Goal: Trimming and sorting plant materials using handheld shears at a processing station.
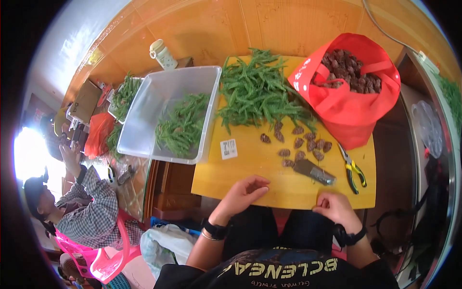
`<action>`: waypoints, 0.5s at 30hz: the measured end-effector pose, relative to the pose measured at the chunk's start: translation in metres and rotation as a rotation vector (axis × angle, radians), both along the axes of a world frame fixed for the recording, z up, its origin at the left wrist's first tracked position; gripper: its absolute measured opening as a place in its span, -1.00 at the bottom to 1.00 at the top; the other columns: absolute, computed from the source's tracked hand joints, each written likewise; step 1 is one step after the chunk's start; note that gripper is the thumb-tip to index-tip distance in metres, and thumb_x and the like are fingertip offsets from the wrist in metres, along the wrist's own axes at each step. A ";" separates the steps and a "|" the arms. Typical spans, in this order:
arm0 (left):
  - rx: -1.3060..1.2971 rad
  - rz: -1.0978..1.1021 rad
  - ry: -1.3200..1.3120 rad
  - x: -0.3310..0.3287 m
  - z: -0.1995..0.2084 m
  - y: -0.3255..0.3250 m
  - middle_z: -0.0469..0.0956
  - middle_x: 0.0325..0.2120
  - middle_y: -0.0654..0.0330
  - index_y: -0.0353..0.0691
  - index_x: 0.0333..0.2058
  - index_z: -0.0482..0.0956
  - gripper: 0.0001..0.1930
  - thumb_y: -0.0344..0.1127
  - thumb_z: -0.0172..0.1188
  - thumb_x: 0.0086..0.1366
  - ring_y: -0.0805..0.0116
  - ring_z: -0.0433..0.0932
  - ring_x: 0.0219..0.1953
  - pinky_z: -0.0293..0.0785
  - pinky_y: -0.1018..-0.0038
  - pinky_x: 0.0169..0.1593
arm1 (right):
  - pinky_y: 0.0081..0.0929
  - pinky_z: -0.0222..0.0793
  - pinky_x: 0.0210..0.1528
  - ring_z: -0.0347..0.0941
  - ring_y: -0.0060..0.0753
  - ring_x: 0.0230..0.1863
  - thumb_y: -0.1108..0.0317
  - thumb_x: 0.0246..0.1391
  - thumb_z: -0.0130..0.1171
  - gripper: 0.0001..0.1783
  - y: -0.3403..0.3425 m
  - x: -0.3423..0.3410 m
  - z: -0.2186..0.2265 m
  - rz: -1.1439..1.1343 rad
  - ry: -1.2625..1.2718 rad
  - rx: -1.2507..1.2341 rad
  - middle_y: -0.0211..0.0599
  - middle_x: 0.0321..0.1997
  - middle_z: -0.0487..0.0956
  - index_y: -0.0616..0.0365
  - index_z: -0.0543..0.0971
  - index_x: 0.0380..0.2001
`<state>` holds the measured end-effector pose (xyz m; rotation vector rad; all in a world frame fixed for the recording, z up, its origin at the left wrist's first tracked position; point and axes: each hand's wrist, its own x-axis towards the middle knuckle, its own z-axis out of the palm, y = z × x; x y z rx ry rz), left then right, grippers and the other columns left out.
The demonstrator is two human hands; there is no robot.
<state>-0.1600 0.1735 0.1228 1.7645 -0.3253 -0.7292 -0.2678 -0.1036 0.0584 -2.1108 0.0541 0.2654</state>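
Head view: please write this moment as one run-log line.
left hand: empty, on yellow board | right hand: empty, board edge | near: brown cones, pliers

The counter (250, 178) is yellow. The sprigs (257, 91) are green, the cones (303, 143) are brown. The bag (353, 113) is red. The pliers (353, 169) have yellow and black handles. The tub (144, 120) is clear. A person's shirt (94, 214) is checked grey.

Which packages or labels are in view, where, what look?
Small white rectangular sticker label: on the yellow board, beside the clear plastic bin.
Red fabric bag: board's far right corner, open, full of brown cones, white print on its side.
Brown cardboard box: far left, partly hidden.
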 end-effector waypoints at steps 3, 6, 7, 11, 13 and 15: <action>0.003 -0.066 -0.008 -0.011 -0.004 0.010 0.52 -0.26 0.22 -0.35 -0.11 0.43 -0.77 -0.43 0.08 0.26 0.50 0.48 -0.17 0.37 0.58 -0.04 | -0.57 0.28 -0.53 0.41 -0.49 -0.62 0.35 -0.23 0.34 -0.79 0.028 -0.033 -0.001 -0.010 0.047 0.048 -0.37 -0.67 0.46 0.13 0.49 -0.54; -0.027 -0.076 -0.043 -0.014 0.016 -0.009 0.52 -0.25 0.21 -0.35 -0.10 0.42 -0.76 -0.43 0.07 0.26 0.49 0.47 -0.16 0.36 0.58 -0.03 | -0.51 0.31 -0.50 0.44 -0.41 -0.59 0.31 -0.22 0.33 -0.78 0.018 -0.032 -0.005 0.028 0.090 0.079 -0.36 -0.64 0.50 0.11 0.49 -0.52; -0.022 -0.068 -0.046 -0.012 0.025 -0.014 0.52 -0.25 0.21 -0.35 -0.10 0.42 -0.76 -0.43 0.07 0.26 0.49 0.47 -0.16 0.36 0.58 -0.03 | -0.51 0.31 -0.50 0.44 -0.42 -0.59 0.31 -0.21 0.32 -0.79 0.013 -0.030 -0.009 0.044 0.099 0.080 -0.37 -0.62 0.50 0.11 0.49 -0.51; -0.155 -0.014 -0.086 0.018 0.048 -0.029 0.51 -0.23 0.18 -0.35 -0.09 0.41 -0.75 -0.42 0.05 0.28 0.46 0.46 -0.12 0.34 0.55 0.00 | -0.53 0.32 -0.49 0.45 -0.44 -0.58 0.30 -0.20 0.31 -0.77 -0.012 -0.013 -0.007 0.118 0.050 0.248 -0.37 -0.60 0.51 0.14 0.49 -0.49; -0.178 0.034 -0.138 0.033 0.058 -0.034 0.50 -0.22 0.19 -0.33 -0.05 0.38 -0.71 -0.36 0.04 0.29 0.46 0.45 -0.12 0.32 0.54 -0.01 | -0.58 0.34 -0.49 0.45 -0.53 -0.57 0.36 -0.17 0.29 -0.79 -0.037 -0.006 0.031 0.091 -0.191 0.048 -0.40 -0.60 0.50 0.17 0.50 -0.44; -0.236 0.033 -0.132 0.042 0.079 -0.040 0.49 -0.23 0.20 -0.35 -0.04 0.36 -0.69 -0.37 0.09 0.26 0.47 0.44 -0.14 0.32 0.55 0.02 | -0.69 0.31 -0.48 0.40 -0.70 -0.51 0.55 -0.20 0.22 -0.83 -0.059 -0.008 0.095 -0.063 -0.171 0.045 -0.42 -0.55 0.49 0.24 0.48 -0.44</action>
